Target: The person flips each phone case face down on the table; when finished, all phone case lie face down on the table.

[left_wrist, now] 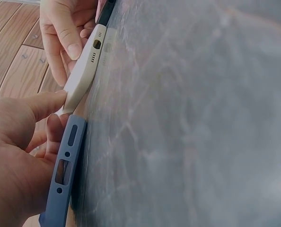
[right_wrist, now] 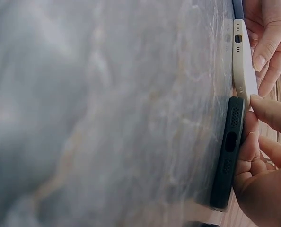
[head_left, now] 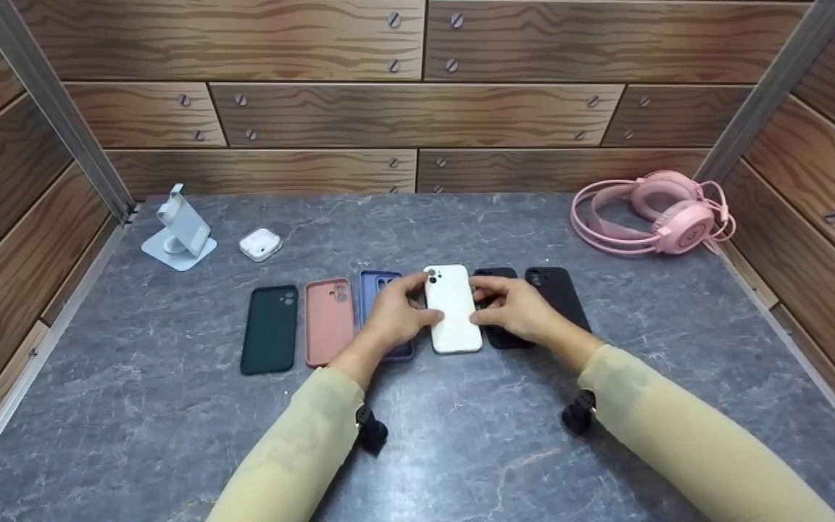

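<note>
A white phone case (head_left: 455,326) lies back side up in the middle of the row, dark camera openings at its top left. Whether a phone sits inside it I cannot tell. My left hand (head_left: 394,310) holds its left edge between thumb and fingers, while my right hand (head_left: 517,308) pinches the right edge. Under my left hand is a blue phone case (head_left: 368,296), partly covered. A black phone case (head_left: 506,338) lies partly hidden behind my right hand. In the left wrist view, the white case's bottom edge shows a port hole and small speaker holes.
Left of the hands lie a pink phone case (head_left: 327,326) and a dark green one (head_left: 269,333). Another black case (head_left: 559,293) lies at the right. Farther back are a light-blue stand (head_left: 187,228), a small white box (head_left: 261,243) and pink headphones (head_left: 678,225).
</note>
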Tool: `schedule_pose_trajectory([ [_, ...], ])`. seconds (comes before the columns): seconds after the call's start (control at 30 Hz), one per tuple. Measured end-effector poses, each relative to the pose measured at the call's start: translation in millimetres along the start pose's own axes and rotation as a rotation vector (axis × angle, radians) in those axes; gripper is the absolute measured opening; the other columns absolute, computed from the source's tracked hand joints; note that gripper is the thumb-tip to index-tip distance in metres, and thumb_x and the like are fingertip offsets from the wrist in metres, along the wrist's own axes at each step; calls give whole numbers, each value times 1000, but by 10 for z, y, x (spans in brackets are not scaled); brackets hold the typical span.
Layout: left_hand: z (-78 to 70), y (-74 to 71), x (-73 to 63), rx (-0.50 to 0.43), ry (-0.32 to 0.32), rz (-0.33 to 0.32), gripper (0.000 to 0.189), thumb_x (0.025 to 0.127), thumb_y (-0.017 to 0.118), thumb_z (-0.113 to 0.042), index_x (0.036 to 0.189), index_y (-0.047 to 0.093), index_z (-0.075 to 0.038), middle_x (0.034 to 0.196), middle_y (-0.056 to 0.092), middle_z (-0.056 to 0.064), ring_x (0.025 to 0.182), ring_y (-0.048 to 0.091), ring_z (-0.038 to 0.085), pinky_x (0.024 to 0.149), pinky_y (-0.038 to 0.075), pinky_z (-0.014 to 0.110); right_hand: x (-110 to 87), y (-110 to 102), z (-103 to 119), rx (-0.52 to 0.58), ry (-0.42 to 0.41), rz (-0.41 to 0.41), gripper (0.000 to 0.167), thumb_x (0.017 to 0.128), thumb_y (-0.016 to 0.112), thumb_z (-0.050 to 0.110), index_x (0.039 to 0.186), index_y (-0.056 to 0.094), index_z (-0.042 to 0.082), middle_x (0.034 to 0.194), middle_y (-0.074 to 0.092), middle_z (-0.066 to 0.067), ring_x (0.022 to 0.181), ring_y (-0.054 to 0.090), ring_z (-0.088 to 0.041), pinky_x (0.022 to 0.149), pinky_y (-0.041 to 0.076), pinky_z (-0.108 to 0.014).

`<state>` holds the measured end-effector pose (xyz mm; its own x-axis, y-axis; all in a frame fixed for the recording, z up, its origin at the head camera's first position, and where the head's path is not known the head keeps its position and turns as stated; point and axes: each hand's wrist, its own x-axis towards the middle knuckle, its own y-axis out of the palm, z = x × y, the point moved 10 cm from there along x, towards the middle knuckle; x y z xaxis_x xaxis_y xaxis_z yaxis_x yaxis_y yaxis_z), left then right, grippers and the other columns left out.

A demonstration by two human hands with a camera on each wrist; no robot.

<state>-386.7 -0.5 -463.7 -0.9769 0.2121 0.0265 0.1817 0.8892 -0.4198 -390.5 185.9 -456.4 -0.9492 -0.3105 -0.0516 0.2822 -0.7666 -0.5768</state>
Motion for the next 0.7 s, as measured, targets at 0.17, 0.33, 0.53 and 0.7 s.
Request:
schedule_pose_trajectory([
  [0.17,29,-17,-9,-26,-24,-10,74,87,85,-3,154,53,1,145,62,17,87,65,17,74,58,28,4,29,11,-30,1,9,65,90,86,8,149,60,3,126,70,-16,87,63,-19,76,51,-27],
  [0.33,44,-22,-3,-25,-34,-22,74,87,85,-2,154,52,1,145,62,18,86,66,17,73,58,28,-7,38,23,-52,4,22,67,90,87,9,150,60,5,129,69,-15,86,64,-19,75,52,-28],
  [0.53,35,-25,-6,-8,-52,-24,74,86,86,-3,153,54,1,146,62,16,87,66,16,75,58,28,-19,35,31,-72,2,27,69,89,87,11,151,59,4,131,69,-15,86,62,-19,76,51,-30],
  [0.7,19,-21,-1,-5,-42,-21,73,86,85,-2,152,54,1,145,62,16,87,67,16,76,58,28,-18,43,35,-86,-5,27,69,89,88,11,151,59,4,132,69,-14,86,62,-18,76,52,-30],
])
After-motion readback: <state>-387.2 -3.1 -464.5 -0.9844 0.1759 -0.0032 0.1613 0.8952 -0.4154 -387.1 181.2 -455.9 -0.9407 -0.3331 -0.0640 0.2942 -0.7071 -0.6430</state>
